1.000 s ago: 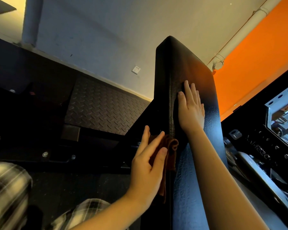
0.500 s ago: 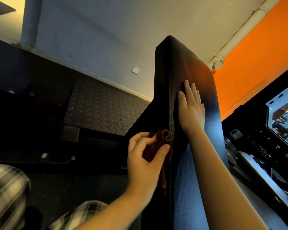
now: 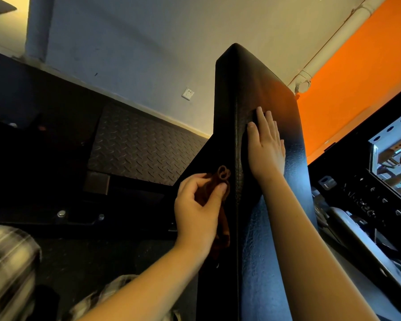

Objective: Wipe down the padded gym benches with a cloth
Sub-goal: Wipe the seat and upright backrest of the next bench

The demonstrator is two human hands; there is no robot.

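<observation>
The black padded bench pad rises between both hands, its face under the flat, straight fingers of the right hand, while the left hand curls thumb and fingers around a bunched brown cloth against its side edge.

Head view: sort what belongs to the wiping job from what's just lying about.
Job: bench pad; cloth, gripped in left hand; right hand, flat on the pad.
Lying about: wall socket; pipe; checker plate; metal frame at right.
</observation>
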